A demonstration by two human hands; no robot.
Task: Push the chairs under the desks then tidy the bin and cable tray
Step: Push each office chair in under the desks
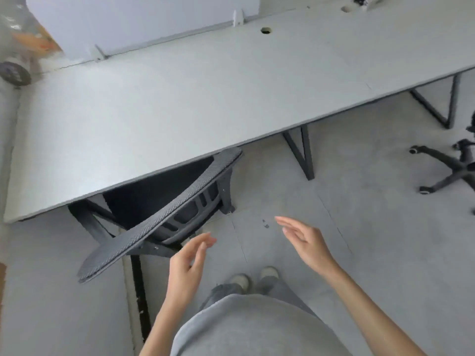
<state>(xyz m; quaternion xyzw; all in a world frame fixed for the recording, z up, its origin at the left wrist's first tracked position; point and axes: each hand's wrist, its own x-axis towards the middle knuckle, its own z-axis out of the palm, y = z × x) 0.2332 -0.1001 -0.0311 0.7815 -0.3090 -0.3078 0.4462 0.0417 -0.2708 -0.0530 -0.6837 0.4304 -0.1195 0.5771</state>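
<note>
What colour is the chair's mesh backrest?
Dark grey to black woven mesh backrest, clearest in the head view.

A pale grey floor (pixel 359 227) of large square tiles fills the lower half of the view, with thin dark seams between the tiles and a small dark smudge (pixel 265 224) near one seam. Just left of that smudge a darker strip (pixel 140 291) runs along the floor. A light grey divider panel (pixel 144 24) stands upright along the far edge, held by small white brackets (pixel 238 18). Left of the panel sit a blurred orange-and-clear bundle (pixel 28 39) and a dark round roll (pixel 14 73). Even, soft daylight covers the room with only faint shadows.
</note>
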